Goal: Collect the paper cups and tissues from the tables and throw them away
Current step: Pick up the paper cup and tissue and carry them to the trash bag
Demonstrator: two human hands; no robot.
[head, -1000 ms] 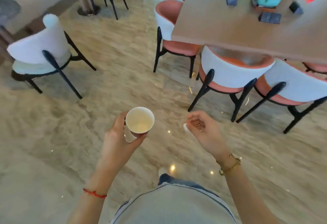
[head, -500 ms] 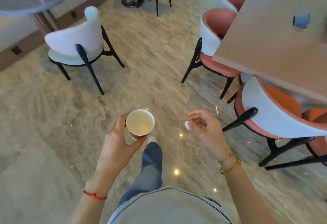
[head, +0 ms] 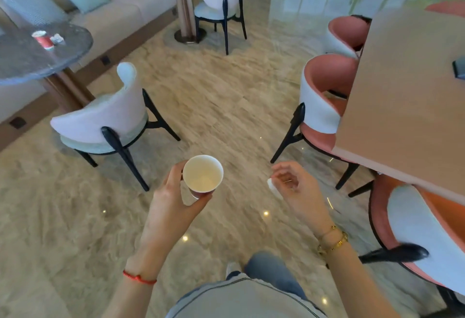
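Left hand (head: pixel 173 192) grips 1 upright paper cup (head: pixel 202 173) mid-aisle, right hand (head: pixel 293 187) curls its fingers round a tissue (head: pixel 272 185); jostled while walking, any dregs could spill, or the loosely pinched tissue drop

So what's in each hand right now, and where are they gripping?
The left hand grips a paper cup around its lower side wall. The right hand pinches a small white tissue wad at its fingertips.

Paper cup (head: pixel 202 173) in left hand (head: pixel 173 197), tissue (head: pixel 272 185) in right hand (head: pixel 297 189).
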